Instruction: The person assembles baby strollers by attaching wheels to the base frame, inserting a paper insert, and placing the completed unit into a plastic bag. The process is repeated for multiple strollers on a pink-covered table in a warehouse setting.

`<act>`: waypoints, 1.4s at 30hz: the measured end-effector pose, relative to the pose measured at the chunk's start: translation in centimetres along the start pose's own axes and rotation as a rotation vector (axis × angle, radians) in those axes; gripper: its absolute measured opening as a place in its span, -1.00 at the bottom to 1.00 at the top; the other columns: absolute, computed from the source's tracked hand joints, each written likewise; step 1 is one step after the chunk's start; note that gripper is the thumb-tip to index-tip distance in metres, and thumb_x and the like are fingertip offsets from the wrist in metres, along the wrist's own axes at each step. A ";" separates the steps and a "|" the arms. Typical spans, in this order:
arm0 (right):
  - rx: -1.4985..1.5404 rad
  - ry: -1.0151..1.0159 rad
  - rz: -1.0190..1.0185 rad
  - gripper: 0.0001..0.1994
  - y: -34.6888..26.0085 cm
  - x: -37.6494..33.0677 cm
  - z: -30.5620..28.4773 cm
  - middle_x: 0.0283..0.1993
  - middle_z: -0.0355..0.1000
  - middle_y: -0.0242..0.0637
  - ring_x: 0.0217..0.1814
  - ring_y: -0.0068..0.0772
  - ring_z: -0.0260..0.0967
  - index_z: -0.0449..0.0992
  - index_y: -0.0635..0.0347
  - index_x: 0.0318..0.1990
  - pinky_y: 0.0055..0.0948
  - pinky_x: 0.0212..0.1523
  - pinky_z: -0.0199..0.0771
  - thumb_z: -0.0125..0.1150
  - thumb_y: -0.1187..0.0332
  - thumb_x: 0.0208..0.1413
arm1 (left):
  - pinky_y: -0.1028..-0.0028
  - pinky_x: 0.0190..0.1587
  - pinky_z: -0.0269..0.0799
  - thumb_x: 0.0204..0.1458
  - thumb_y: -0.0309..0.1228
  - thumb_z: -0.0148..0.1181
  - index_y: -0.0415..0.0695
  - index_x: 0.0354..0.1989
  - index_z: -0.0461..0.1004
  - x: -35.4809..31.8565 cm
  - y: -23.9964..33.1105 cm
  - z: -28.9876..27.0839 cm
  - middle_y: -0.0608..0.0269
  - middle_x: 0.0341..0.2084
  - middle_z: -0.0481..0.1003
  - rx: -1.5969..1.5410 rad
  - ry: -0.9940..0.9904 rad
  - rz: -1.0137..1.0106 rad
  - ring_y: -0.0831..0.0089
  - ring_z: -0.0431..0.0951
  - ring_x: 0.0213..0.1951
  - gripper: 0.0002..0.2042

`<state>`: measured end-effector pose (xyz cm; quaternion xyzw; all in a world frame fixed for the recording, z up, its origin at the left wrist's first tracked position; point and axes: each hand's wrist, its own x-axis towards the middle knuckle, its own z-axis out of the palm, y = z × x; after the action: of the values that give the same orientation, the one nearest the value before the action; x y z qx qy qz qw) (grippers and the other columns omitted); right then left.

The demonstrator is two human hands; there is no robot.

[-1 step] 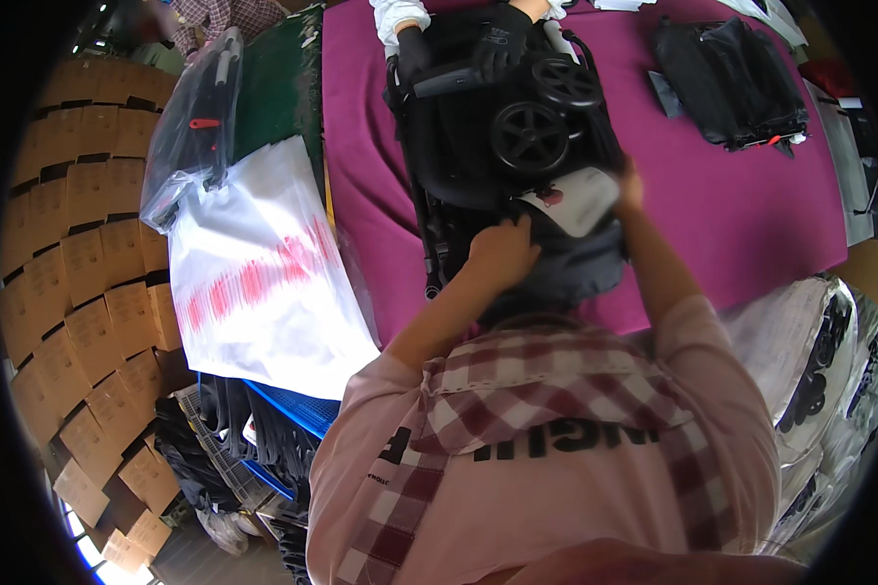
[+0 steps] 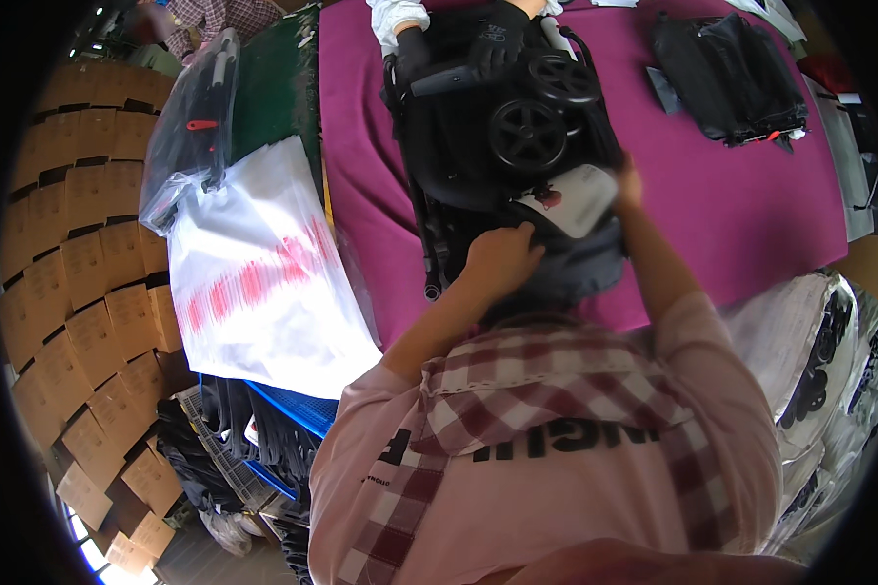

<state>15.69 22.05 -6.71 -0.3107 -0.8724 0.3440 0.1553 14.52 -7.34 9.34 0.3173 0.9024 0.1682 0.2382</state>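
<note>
A folded black stroller (image 2: 449,146) lies on the magenta cloth in front of me, its two spoked wheels (image 2: 529,136) facing up. Black fabric (image 2: 571,268) covers its near end, and a white card with a red picture (image 2: 585,200) rests on it. My left hand (image 2: 502,261) has its fingers curled down onto this fabric, left of the card. At the stroller's right edge, beside the card, is my right hand (image 2: 631,183); it is blurred and its fingers are partly hidden. Across the table, another person's black-gloved hands (image 2: 498,44) rest on the stroller's far end.
A magenta-covered table (image 2: 712,214) carries a black folded bundle (image 2: 732,78) at the far right. To the left lie a white plastic bag with red print (image 2: 263,283) and a clear-bagged item (image 2: 200,117). Cardboard boxes (image 2: 88,249) are stacked farther left; plastic-wrapped goods (image 2: 810,380) stand at right.
The view has shifted very slightly. Both hands keep nearly the same places on the stroller.
</note>
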 end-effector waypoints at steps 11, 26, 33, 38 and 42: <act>-0.044 -0.020 0.047 -0.36 -3.6 -0.5 -1.0 0.16 0.30 0.09 0.22 0.10 0.24 0.23 0.17 0.24 -0.14 0.21 0.25 0.22 0.28 -0.06 | -0.12 0.31 -0.08 0.03 -0.20 0.24 -0.04 0.10 0.33 2.6 -6.0 0.4 0.27 0.09 0.32 0.267 0.594 0.063 0.22 0.21 0.29 -0.54; -0.114 -0.034 -0.617 -0.32 -14.4 7.8 -6.5 0.38 0.07 -0.19 0.40 0.01 -0.01 0.29 -0.10 0.24 0.11 0.22 0.16 0.31 0.22 -0.14 | 0.21 0.01 0.37 -0.08 -0.37 0.29 -0.10 -0.21 0.44 5.5 -7.7 -3.0 0.16 -0.22 0.41 0.236 0.489 0.085 0.17 0.51 -0.21 -0.74; -0.336 -0.231 -0.602 -0.25 -13.4 7.5 -1.3 0.46 -0.04 -0.40 0.51 -0.08 -0.20 0.13 -0.45 0.33 0.06 0.30 0.14 0.21 0.44 -0.03 | -0.01 0.37 -0.19 -0.20 -0.32 0.37 0.06 0.09 0.38 11.2 -1.7 -0.9 0.23 0.28 0.13 0.299 0.410 0.262 0.17 0.05 0.35 -0.43; -0.451 -0.203 -0.685 -0.30 -11.7 5.9 -3.2 0.43 0.01 -0.41 0.50 -0.20 -0.14 0.17 -0.41 0.32 -0.03 0.34 0.04 0.08 0.54 0.02 | -0.17 0.33 -0.22 -0.03 -0.39 0.14 0.08 -0.03 0.46 12.5 -5.3 -2.2 0.39 0.27 0.17 0.442 0.453 0.130 0.18 0.05 0.34 -0.68; -0.576 -0.189 -0.819 -0.34 -12.1 4.0 -2.9 0.41 0.05 -0.33 0.50 -0.23 -0.13 0.19 -0.29 0.32 -0.07 0.36 -0.01 0.05 0.54 0.04 | -0.05 0.37 -0.18 -0.01 -0.50 0.09 0.04 -0.03 0.44 11.9 -8.8 -4.9 0.39 0.29 0.15 0.365 0.487 0.178 0.16 0.04 0.35 -0.68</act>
<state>8.77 19.25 4.02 0.0591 -0.9923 0.0269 0.1056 -0.62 -6.84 5.56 0.3831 0.9168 0.0949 -0.0613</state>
